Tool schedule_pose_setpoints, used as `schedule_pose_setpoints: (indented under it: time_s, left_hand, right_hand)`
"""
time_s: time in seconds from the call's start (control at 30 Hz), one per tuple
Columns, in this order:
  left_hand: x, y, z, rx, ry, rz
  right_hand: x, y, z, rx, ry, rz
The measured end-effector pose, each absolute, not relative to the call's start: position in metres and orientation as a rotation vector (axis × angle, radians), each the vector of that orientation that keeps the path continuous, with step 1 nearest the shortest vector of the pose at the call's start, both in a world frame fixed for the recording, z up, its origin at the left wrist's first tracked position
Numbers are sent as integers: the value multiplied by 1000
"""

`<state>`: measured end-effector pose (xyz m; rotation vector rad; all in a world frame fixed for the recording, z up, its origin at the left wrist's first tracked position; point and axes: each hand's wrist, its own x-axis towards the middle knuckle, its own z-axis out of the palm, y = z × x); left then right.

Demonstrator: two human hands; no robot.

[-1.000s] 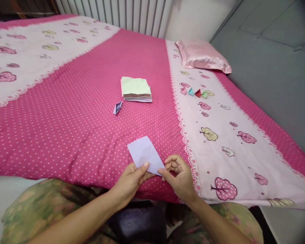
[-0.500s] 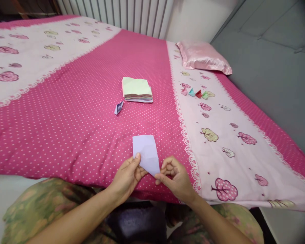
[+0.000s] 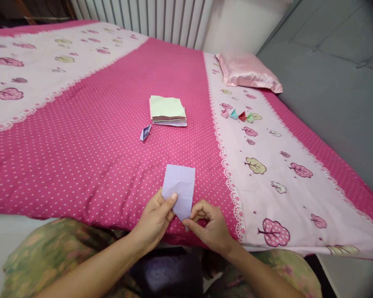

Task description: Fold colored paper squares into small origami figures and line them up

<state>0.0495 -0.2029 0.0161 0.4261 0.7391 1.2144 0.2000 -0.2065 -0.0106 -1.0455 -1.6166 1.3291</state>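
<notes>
A sheet of lilac paper (image 3: 180, 182) with faint creases is held just above the near edge of the bed, its lower end tapering to a point. My left hand (image 3: 158, 215) grips its left side, thumb on top and fingers underneath. At the lower right corner, the thumb and fingers of my right hand (image 3: 207, 223) are closed on the paper's edge. Farther out, a small folded lilac paper boat (image 3: 145, 133) lies beside a stack of coloured paper squares (image 3: 168, 108), whose top sheet is pale green.
Several small folded paper boats in pink, blue, red (image 3: 242, 116) and green stand in a row on the right. A pink satin pillow (image 3: 248, 72) lies behind them. The bed's pink dotted sheet (image 3: 96, 157) spreads in front of me, with a grey panel (image 3: 329, 82) at the right.
The lilac paper has turned slightly clockwise, its top edge shifting right. My right hand has moved a little down and left with the lower corner.
</notes>
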Motion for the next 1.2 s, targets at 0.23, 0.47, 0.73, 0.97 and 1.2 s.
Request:
schedule_pose_setpoints:
  time_s: [0.23, 0.47, 0.73, 0.97, 1.2]
  left_hand:
    - [30, -193, 23, 459, 824, 1004]
    - [23, -195, 18, 555, 753, 763]
    - [24, -194, 22, 686, 788, 490]
    - [26, -193, 22, 697, 796, 492]
    - [23, -194, 17, 708, 803, 444]
  right_hand:
    - [226, -191, -5, -955, -1681, 1242]
    - [243, -175, -2, -931, -2000, 1062]
    - [239, -180, 2, -774, -1965, 1283]
    - [241, -181, 3, -814, -1937, 1342]
    - [240, -181, 8, -806, -1967, 1363]
